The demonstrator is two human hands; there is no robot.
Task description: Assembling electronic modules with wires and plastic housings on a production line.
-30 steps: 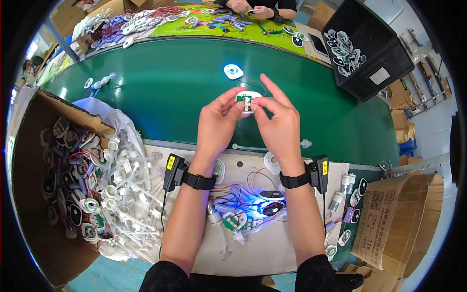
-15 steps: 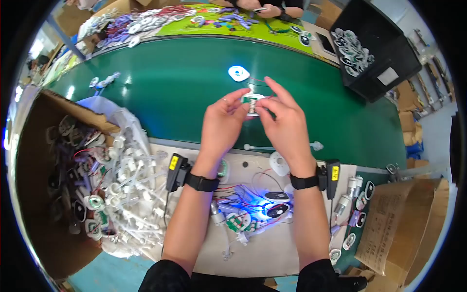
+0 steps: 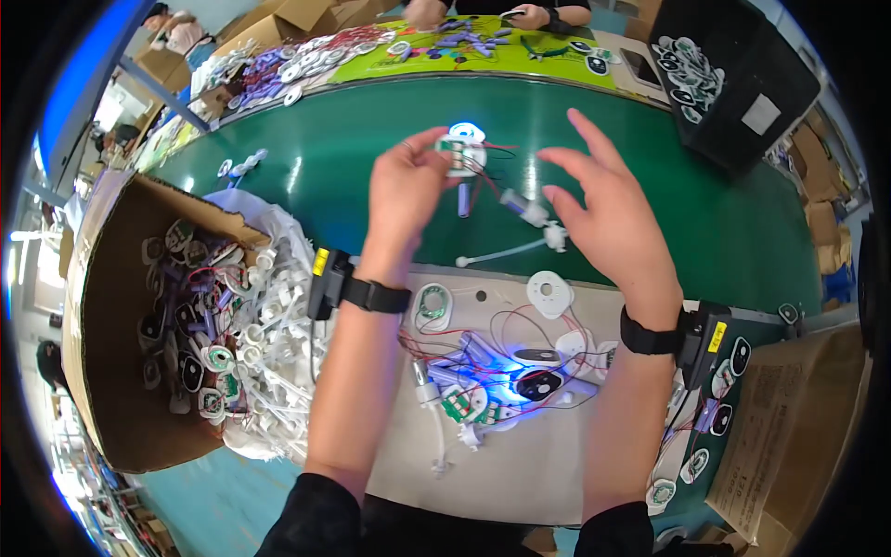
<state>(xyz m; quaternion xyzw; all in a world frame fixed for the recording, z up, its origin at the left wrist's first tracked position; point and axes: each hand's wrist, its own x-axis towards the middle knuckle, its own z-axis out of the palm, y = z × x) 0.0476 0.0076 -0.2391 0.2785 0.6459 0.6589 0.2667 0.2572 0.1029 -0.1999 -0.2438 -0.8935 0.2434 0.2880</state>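
My left hand (image 3: 406, 190) is closed on a white plastic housing (image 3: 473, 161) with a green circuit board, holding it above the green work surface (image 3: 353, 139). Thin red and black wires trail from the housing. Below it is a purple cylindrical battery (image 3: 463, 200); whether it hangs or lies is unclear. My right hand (image 3: 613, 209) is open and empty, fingers spread, to the right of the housing. Between the hands lie a clear-and-white fitting (image 3: 524, 207) and a thin whitish tube (image 3: 501, 252). Just behind the housing glows a blue-lit white part (image 3: 467, 130).
On the beige mat (image 3: 399, 455) between my forearms lie wired boards, batteries and a glowing black oval part (image 3: 538, 384). A cardboard box (image 3: 111, 408) of parts and white tubes (image 3: 278, 371) stand left. Black bin (image 3: 733, 111), far right. Another person's hand (image 3: 531, 17) is across.
My right hand has let go of the housing, opened and moved right. My left hand keeps the housing, now raised slightly and further left. The view has shifted a little.
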